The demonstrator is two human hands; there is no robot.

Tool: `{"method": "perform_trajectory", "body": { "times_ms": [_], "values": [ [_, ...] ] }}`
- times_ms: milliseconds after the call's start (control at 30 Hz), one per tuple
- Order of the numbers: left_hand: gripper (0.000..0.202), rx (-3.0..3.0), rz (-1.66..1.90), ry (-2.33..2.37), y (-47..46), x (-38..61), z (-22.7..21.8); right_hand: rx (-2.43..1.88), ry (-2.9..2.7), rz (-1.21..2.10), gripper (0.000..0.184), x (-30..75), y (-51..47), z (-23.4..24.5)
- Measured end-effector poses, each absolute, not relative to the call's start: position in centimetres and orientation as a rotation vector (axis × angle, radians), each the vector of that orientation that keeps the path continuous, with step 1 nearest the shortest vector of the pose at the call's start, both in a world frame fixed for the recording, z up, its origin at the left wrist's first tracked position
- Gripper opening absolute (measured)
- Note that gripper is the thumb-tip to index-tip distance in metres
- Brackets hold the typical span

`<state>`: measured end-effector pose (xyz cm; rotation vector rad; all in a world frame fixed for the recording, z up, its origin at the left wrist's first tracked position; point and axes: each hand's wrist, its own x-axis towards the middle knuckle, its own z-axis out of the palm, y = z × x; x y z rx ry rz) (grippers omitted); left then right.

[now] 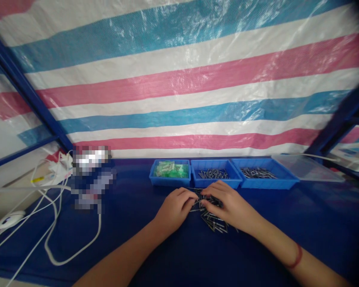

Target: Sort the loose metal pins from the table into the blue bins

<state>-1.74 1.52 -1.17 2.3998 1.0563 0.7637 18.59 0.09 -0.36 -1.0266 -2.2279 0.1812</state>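
On the dark blue table lies a loose pile of thin metal pins (214, 223), nail-like or rivet-like; their exact kind is too small to tell. My left hand (175, 207) is at the pile's left edge, thumb and forefinger pinched on a thin metal pin. Over the top of the pile, my right hand (227, 203) curves with thumb and fingers closed around some of the pins. The fingertips of both hands are close together, and the right hand hides part of the pile.
Behind the hands stand a blue bin (170, 183) with green and clear packets, a middle blue bin (217, 182) and a right blue bin (269, 184), both holding metal pins. A clear plastic lid (308, 169) lies at right. White cables (55, 223) run along the left.
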Motion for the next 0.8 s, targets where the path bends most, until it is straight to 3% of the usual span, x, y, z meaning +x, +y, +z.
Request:
{"method": "perform_trajectory", "body": {
  "times_ms": [400, 633, 800],
  "values": [
    [0.028, 2.041, 0.859, 0.985, 0.6, -1.3, -1.1, -0.982, -1.981, 0.581, 0.016, 17.4, -0.4, -0.9],
    [0.043, 2.126, 0.79, 0.973, 0.3, -1.2, -0.8, -0.988, -1.931, 0.624, 0.017, 17.5, -0.8, -0.2],
    [0.018, 2.272, 0.707, 1.04, 0.5, -1.2, -0.7, -1.025, -1.868, 0.606, 0.02, 17.5, -1.0, -0.3]
  ]
}}
